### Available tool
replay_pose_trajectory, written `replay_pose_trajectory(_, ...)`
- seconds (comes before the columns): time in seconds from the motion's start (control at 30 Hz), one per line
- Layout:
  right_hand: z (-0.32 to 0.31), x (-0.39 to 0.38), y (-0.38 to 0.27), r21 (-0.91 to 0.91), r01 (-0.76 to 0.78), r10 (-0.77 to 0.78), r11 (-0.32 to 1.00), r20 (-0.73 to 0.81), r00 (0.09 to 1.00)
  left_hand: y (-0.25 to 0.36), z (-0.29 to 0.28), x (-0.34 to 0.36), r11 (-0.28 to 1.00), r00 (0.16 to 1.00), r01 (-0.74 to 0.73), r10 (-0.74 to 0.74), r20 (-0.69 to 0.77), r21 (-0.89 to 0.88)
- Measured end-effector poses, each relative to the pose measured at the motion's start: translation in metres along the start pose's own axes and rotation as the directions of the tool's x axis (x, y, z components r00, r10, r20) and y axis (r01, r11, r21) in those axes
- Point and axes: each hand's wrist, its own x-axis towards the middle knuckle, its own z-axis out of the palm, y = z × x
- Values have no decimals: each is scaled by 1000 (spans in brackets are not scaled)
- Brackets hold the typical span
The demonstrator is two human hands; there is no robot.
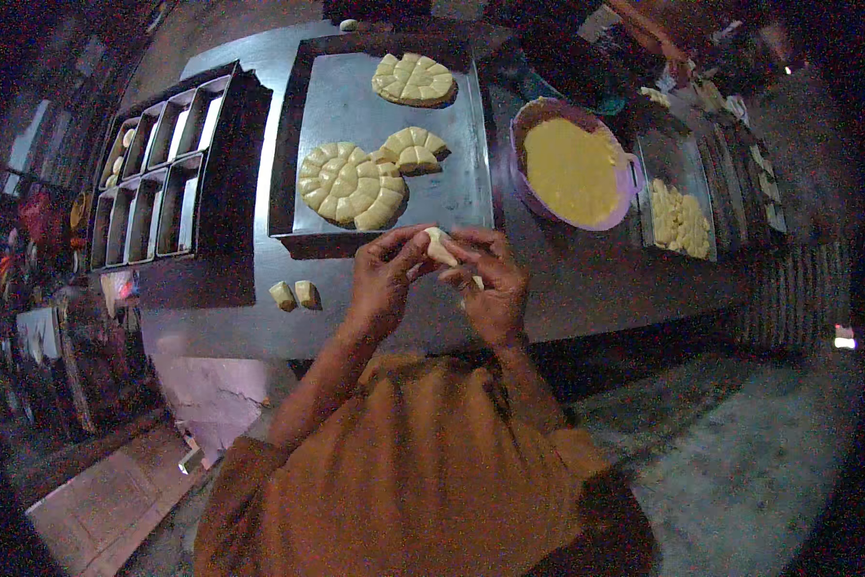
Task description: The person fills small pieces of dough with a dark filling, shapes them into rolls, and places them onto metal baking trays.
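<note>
A small piece of pale dough (440, 247) is pinched between the fingertips of my left hand (384, 277) and my right hand (495, 285), both closed on it. Another bit of dough (478, 282) shows at the lower fingers of my right hand. Just beyond my hands lies a large metal tray (336, 96). On it rest a round of many small dough segments (346, 185), a partial fan of segments (414, 151) and a smaller round (413, 80). Two short dough pieces (293, 294) stand on the table, left of my left hand.
A purple basin (598, 228) of yellow filling (572, 168) stands right of the tray. Farther right, a metal pan (663, 154) holds several dough pieces (680, 219). Joined loaf tins (153, 173) sit at the left. Another person's hand (680, 67) reaches in at the far right.
</note>
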Motion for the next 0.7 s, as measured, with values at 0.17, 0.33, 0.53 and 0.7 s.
replay_pose_trajectory(0.17, -3, -2, -6, -226, 292, -282, 929, 75, 956, 5, -1, -4, 992, 1000, 2, -4, 14, 124)
replay_pose_trajectory(0.33, -14, 4, -1, -356, 385, -331, 852, 204, 921, 2, 3, -15, 905, 983, -181, 149, 110, 385)
replay_pose_trajectory(0.53, -18, -1, -2, -275, 31, -21, 961, 41, 999, 4, 13, -21, 927, 983, -153, 106, 153, 343)
replay_pose_trajectory(0.7, -37, 5, 13, -146, -116, 142, 982, 185, 972, -2, 18, -18, 875, 978, -156, 71, 196, 459)
